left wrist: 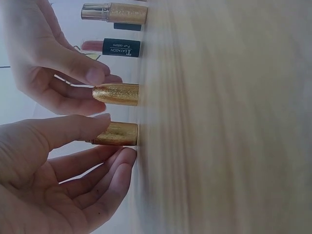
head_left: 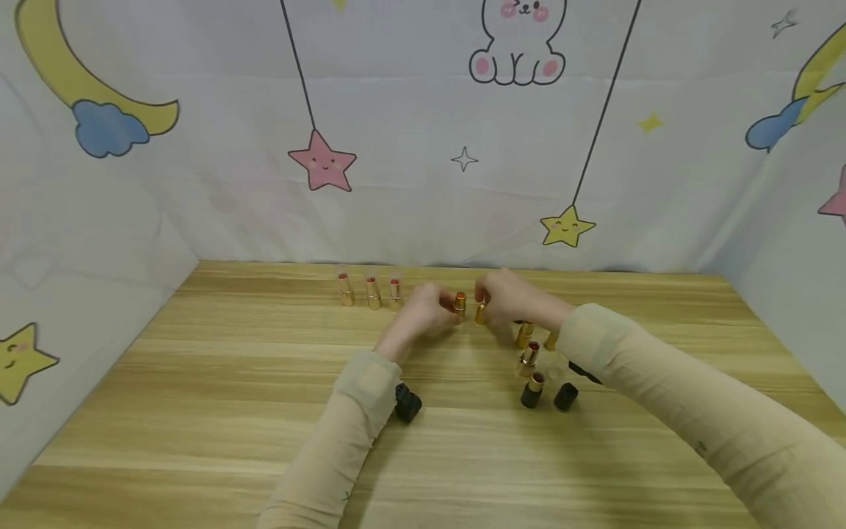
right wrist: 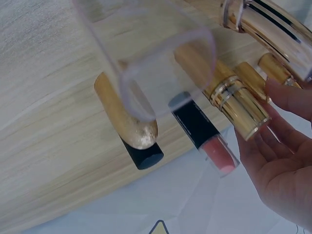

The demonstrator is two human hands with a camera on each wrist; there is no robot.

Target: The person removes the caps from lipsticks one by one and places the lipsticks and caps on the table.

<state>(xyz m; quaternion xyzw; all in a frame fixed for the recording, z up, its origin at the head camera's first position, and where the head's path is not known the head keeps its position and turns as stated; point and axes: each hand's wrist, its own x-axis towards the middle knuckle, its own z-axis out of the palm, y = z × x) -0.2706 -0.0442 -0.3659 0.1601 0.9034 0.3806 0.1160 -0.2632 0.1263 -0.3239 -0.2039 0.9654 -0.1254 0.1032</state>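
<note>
Legibly, a black lipstick tube (left wrist: 122,48) read "TEAYASON Fun colors". Upright on the wooden table (head_left: 198,441), a gold lipstick (left wrist: 117,134) sat pinched by the left hand (head_left: 423,308), just beside a rounded gold tube (left wrist: 117,94) pinched by the right hand (head_left: 512,295). Three lipsticks (head_left: 373,294) lined up leftward; others (head_left: 528,364) crowded near the right sleeve (head_left: 694,389). Printed cloth (head_left: 410,206) closed the back edge; wood stretched wide frontward.

My left arm (head_left: 324,463): stretched forward
My left hand (head_left: 426,308): thumb facing curved fingers, in a grip
My right arm (head_left: 714,411): slanting in from my right
My right hand (head_left: 512,296): near my left one, thumb and finger pinching
</note>
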